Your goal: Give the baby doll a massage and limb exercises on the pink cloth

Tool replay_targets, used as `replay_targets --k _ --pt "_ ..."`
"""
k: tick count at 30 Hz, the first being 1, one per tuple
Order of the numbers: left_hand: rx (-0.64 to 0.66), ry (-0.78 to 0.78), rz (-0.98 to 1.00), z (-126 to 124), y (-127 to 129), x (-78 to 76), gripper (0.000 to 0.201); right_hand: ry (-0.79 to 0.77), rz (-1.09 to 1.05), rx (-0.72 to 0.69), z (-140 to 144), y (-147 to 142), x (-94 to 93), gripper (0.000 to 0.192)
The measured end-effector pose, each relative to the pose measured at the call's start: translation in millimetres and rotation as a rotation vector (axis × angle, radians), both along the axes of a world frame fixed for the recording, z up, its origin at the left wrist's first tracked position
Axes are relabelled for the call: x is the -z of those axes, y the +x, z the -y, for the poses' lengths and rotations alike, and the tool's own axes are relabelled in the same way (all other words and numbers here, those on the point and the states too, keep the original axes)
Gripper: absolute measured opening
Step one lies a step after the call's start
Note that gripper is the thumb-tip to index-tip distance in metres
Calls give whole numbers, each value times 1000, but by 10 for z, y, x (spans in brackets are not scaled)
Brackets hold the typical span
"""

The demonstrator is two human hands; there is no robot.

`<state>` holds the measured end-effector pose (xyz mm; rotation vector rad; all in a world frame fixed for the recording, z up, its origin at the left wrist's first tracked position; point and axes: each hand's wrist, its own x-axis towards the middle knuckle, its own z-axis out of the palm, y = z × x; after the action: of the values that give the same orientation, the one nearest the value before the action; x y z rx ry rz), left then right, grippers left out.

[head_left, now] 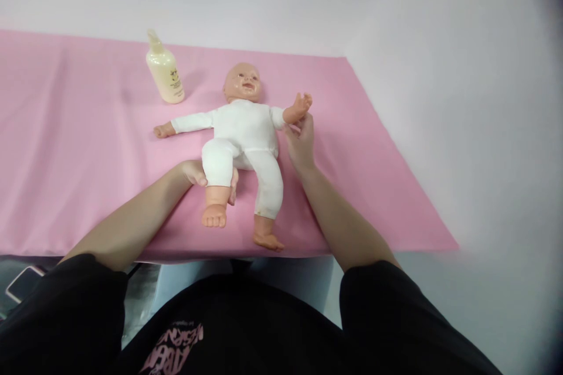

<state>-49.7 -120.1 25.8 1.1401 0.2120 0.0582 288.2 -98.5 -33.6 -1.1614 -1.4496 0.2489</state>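
From the head view, much of my left hand is hidden: it is tucked under the bent leg of the baby doll, with only the thumb side and some fingertips showing either side of the calf, so it is wrapped around that leg. My right hand sits just right of centre, its fingers pinching the doll's raised forearm near the wrist; exactly how the fingertips meet there is hard to make out. The right edge and corners of the frame fade into dark blur. At the lower left a phone is partly cut off behind my black sleeve.

The only container is a cream lotion bottle in the upper left of centre, standing slightly tilted on the pink sheet; it is opaque, so I cannot tell how full it is.

The doll lies face up at the centre of the frame on the sheet, in a white bodysuit. Its long axis runs up and down the picture, head toward the top, bare feet toward the bottom edge of the sheet, one arm stretched out to the left.
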Motion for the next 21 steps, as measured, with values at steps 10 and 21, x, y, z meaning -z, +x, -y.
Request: replay_targets --k 10,21 --pt "73 66 55 -19 -3 72 80 -16 -58 1 34 -47 -48 68" --pt "-27 86 57 -81 -11 275 82 28 99 -6 28 -21 -40 66"
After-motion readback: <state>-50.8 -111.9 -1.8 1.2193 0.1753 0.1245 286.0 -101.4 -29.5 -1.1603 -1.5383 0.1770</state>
